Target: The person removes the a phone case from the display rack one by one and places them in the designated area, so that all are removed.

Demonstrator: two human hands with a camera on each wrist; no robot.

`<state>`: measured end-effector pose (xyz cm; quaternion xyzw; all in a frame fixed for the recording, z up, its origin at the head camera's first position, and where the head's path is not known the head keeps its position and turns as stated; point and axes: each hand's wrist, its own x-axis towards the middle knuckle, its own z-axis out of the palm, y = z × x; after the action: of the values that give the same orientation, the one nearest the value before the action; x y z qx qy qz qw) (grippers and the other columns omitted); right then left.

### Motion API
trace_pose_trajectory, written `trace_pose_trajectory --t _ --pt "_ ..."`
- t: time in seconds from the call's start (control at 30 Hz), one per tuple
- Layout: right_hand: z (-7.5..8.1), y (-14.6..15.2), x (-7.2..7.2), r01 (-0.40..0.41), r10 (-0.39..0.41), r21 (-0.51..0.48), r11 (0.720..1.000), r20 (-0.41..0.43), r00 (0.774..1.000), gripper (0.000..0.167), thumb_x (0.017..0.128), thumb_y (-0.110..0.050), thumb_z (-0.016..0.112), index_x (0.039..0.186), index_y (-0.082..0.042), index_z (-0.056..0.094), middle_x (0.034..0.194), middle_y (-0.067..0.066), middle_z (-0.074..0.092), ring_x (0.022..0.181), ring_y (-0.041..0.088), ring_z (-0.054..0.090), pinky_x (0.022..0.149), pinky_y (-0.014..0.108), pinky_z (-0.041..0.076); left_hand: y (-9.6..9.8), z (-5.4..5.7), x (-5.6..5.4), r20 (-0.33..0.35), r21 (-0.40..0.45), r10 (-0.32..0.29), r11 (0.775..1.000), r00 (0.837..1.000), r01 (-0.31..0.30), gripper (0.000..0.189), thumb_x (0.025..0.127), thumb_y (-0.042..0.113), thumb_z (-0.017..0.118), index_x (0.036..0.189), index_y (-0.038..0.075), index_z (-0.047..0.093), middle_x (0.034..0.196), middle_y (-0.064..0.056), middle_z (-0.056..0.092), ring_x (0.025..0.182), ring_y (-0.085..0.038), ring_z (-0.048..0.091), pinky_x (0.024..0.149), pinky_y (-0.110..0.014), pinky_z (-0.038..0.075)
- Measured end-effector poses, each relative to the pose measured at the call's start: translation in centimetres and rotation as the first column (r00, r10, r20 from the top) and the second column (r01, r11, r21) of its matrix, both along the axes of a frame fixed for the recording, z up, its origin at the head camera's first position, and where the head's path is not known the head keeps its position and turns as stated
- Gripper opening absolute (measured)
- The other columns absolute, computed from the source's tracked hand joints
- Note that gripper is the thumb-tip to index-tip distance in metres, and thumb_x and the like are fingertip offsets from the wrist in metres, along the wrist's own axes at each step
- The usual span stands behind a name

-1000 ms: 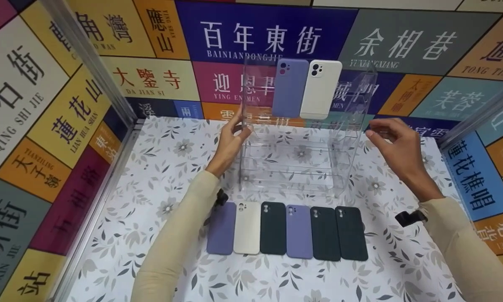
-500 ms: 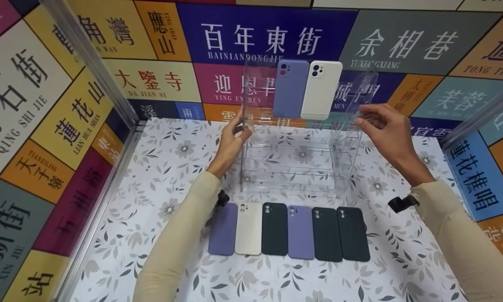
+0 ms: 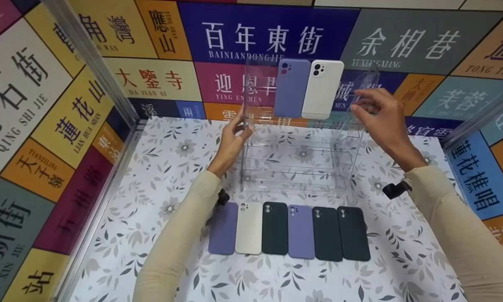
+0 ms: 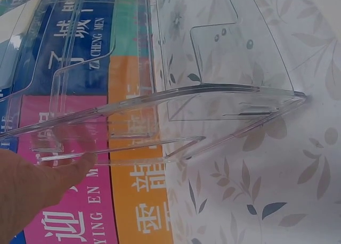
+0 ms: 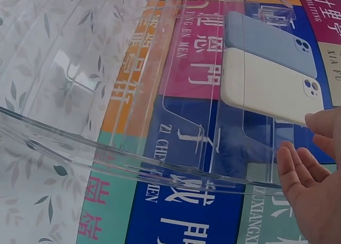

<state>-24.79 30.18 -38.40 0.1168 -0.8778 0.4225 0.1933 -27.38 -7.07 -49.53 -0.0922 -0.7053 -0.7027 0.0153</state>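
Two hands at a clear acrylic rack (image 3: 297,159), one on each side.

Left hand (image 3: 231,138) presses against the rack's left wall with its fingers lightly bent, thumb tip on the plastic in the left wrist view. Right hand (image 3: 379,115) is up at the rack's upper right edge, fingers relaxed and slightly spread; whether it touches I cannot tell. The rack stands on the floral tabletop (image 3: 150,201), holding a purple case (image 3: 291,88) and a white case (image 3: 321,89) side by side on its top tier. Six more cases (image 3: 289,230) lie in a row in front.
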Motion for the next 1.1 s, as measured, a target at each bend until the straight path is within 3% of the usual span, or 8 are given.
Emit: trace_pose_trajectory --t 0.27,0.67,0.87,1.1 --pt "0.6 -0.8 -1.1 0.032 -0.033 0.016 0.999 0.063 0.997 0.039 0.105 -0.015 0.076 0.144 -0.012 0.074 0.133 0.007 0.067 0.113 0.013 0.07 0.097 0.02 0.057 0.1 0.0 -0.1 -0.002 -0.001 0.006 1.0 1.0 -0.006 0.079 0.105 0.004 0.063 0.174 0.027 0.034 0.16 -0.012 0.056 0.131 -0.032 0.061 0.11 -0.041 0.056" --pt "1.2 -1.8 -2.6 0.009 -0.012 0.052 0.999 0.046 0.999 0.042 0.105 -0.01 0.075 0.147 -0.006 0.07 0.132 0.016 0.066 0.112 0.016 0.07 0.096 0.018 0.058 0.1 0.2 0.1 -0.008 0.008 0.005 1.0 1.0 -0.005 0.078 0.105 0.003 0.065 0.174 0.025 0.034 0.159 -0.012 0.057 0.131 -0.032 0.062 0.111 -0.041 0.055" --pt "1.4 -2.1 -3.0 0.048 -0.049 0.043 0.998 0.024 0.999 0.042 0.104 -0.009 0.075 0.146 -0.006 0.07 0.126 0.016 0.069 0.105 0.011 0.068 0.091 0.015 0.056 0.1 0.1 0.0 -0.008 0.02 -0.001 1.0 1.0 0.001 0.078 0.105 0.001 0.064 0.174 0.023 0.034 0.16 -0.014 0.056 0.131 -0.032 0.062 0.11 -0.042 0.056" --pt "1.6 -2.3 -3.1 0.038 -0.038 0.017 0.999 -0.005 0.999 0.042 0.102 -0.007 0.077 0.144 -0.005 0.072 0.123 0.018 0.072 0.102 0.007 0.069 0.09 0.013 0.056 -0.1 0.0 0.0 -0.014 0.024 -0.012 1.0 1.0 0.012 0.078 0.107 0.001 0.064 0.175 0.018 0.031 0.159 -0.016 0.056 0.131 -0.036 0.062 0.109 -0.044 0.056"
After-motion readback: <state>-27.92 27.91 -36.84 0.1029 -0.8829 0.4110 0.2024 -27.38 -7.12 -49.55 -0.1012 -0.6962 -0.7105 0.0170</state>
